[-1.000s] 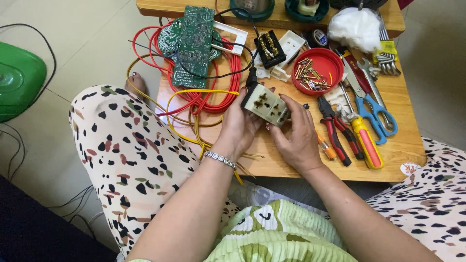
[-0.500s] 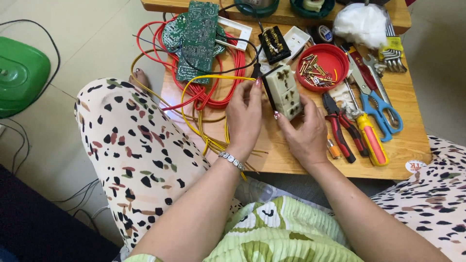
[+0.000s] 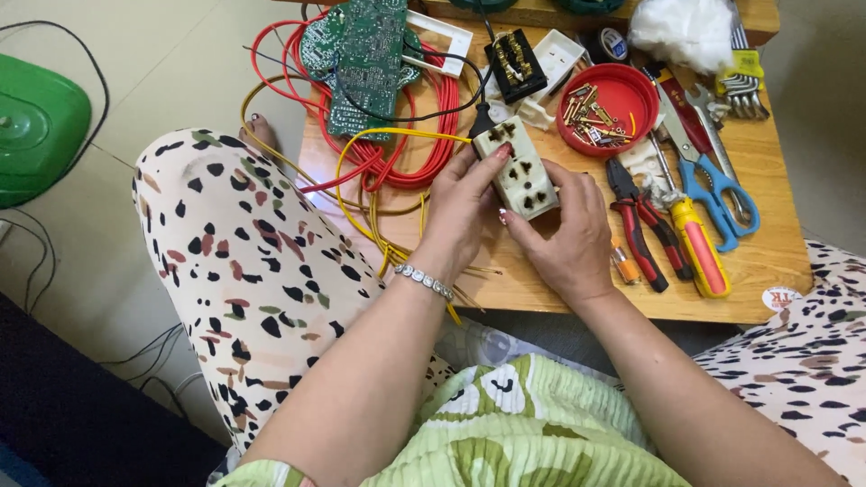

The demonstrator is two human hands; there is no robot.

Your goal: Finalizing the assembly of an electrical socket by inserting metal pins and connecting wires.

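A cream socket block with several outlet holes is held between both hands above a low wooden table. My left hand grips its left side, thumb near the top. My right hand holds its lower right end from underneath. A black cable leaves the block's top end toward the back of the table. A silver bracelet sits on my left wrist.
Red and yellow wire coils and green circuit boards lie at the left of the table. A red bowl of screws, pliers, a red-handled screwdriver, blue-handled snips lie right. A green object sits on the floor.
The socket block has been turned in my hands so its outlet face points up at the camera. The view has shifted slightly, and both hands sit a little lower.
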